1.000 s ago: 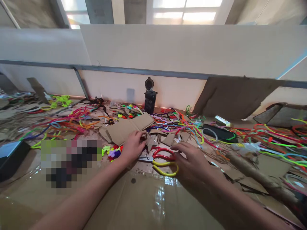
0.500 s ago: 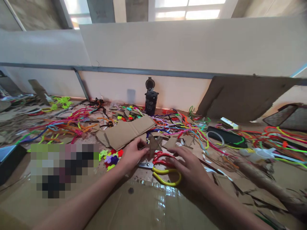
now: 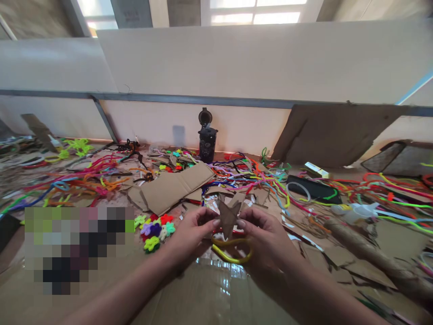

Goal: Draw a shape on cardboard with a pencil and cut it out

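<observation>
A brown cardboard star point(image 3: 228, 218) is held up between both hands. My left hand point(image 3: 194, 232) pinches its left side with thumb and fingers, while my right hand point(image 3: 262, 230) grips the right side the same way. Just below the star lie scissors point(image 3: 233, 258) with red and yellow handles; my hands and the star hide their blades. Left of my left hand sits a cluster of small pipe-cleaner flowers point(image 3: 154, 229) in purple, red, yellow and green. Beyond the star rests a folded strip of cardboard point(image 3: 177, 187).
A black bottle point(image 3: 207, 144) with its lid up stands at the back wall. Colourful pipe cleaners point(image 3: 91, 174) and cardboard scraps point(image 3: 368, 273) cover much of the surface. At right lie a black case point(image 3: 314, 189), a glue bottle point(image 3: 358, 211) and a cardboard tube point(image 3: 365, 253).
My right hand has come off the scissors' handles and now grips the star's right side. The star has turned in my hands and come slightly nearer. The view has shifted a little.
</observation>
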`<act>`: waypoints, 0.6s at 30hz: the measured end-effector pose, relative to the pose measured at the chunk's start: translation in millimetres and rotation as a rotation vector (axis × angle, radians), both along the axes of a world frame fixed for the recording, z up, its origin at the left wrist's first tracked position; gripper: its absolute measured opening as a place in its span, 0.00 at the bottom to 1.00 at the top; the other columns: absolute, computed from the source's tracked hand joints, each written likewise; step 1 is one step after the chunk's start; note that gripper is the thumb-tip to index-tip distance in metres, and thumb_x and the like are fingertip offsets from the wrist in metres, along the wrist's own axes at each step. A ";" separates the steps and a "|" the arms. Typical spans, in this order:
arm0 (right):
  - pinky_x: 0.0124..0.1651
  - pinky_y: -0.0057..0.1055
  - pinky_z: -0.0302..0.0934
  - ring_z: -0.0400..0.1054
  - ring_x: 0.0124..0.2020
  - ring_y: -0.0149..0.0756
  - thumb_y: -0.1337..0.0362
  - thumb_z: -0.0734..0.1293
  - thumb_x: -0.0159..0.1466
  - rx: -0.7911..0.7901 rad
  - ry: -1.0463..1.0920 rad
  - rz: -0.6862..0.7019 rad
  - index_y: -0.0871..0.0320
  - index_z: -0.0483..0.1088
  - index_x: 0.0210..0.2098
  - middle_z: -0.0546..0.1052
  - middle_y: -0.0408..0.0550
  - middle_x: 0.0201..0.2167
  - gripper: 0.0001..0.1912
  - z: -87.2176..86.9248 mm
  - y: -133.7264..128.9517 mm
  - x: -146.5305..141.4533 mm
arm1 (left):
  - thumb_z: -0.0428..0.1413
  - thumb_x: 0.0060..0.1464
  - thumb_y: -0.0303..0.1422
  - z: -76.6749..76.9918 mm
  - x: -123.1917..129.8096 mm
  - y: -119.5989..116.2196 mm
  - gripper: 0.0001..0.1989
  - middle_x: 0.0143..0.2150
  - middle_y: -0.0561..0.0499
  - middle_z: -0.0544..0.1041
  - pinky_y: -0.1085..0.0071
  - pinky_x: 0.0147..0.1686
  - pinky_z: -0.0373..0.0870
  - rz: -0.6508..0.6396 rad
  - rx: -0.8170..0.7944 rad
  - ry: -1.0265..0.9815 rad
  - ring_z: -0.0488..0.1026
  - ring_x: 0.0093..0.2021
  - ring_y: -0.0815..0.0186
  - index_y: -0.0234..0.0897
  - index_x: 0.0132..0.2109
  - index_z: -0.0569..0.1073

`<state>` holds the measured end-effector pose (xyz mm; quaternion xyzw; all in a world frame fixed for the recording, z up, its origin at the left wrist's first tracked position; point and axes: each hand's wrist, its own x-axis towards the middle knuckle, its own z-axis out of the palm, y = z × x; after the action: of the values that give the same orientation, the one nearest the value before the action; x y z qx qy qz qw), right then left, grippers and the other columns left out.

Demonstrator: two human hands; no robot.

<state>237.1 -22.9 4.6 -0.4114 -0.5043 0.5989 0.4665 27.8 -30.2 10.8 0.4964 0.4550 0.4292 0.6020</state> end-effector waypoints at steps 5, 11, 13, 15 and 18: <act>0.33 0.34 0.66 0.73 0.27 0.37 0.50 0.81 0.50 -0.187 0.165 0.052 0.58 0.74 0.32 0.79 0.46 0.26 0.22 -1.6 -3.2 -3.5 | 0.68 0.47 0.41 0.6 2.9 -4.9 0.15 0.33 0.50 0.79 0.70 0.34 0.69 0.043 -0.130 -0.111 0.74 0.32 0.65 0.36 0.38 0.78; 0.29 0.33 0.66 0.70 0.22 0.35 0.48 0.82 0.48 -0.200 0.156 -0.013 0.57 0.71 0.26 0.75 0.44 0.21 0.23 5.3 -5.1 -5.5 | 0.69 0.46 0.41 -2.1 1.3 -1.8 0.15 0.33 0.50 0.78 0.72 0.32 0.70 0.116 -0.113 -0.114 0.74 0.31 0.66 0.36 0.36 0.78; 0.29 0.34 0.67 0.70 0.23 0.36 0.49 0.80 0.50 -0.163 0.121 -0.051 0.56 0.69 0.26 0.75 0.43 0.21 0.21 4.4 -2.8 -3.5 | 0.69 0.46 0.42 -4.2 -1.5 1.4 0.16 0.32 0.51 0.78 0.72 0.31 0.69 0.151 -0.086 -0.119 0.73 0.29 0.67 0.36 0.36 0.77; 0.30 0.36 0.68 0.71 0.24 0.37 0.50 0.77 0.55 -0.122 0.067 -0.100 0.55 0.70 0.28 0.75 0.43 0.23 0.18 1.2 0.6 0.1 | 0.69 0.47 0.44 -6.1 -4.4 4.5 0.17 0.32 0.52 0.77 0.73 0.29 0.68 0.188 -0.063 -0.114 0.72 0.28 0.68 0.37 0.36 0.76; 0.34 0.38 0.69 0.72 0.28 0.40 0.52 0.73 0.60 0.038 -0.147 -0.173 0.54 0.73 0.41 0.78 0.46 0.31 0.16 -4.5 4.4 6.0 | 0.67 0.49 0.45 -7.8 -6.0 6.1 0.17 0.34 0.51 0.78 0.73 0.30 0.69 0.201 -0.031 -0.061 0.73 0.30 0.67 0.37 0.38 0.76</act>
<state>243.0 -18.5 0.1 -0.4873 -0.5111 0.5149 0.4860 21.9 -24.1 2.9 0.4256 0.4906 0.4952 0.5770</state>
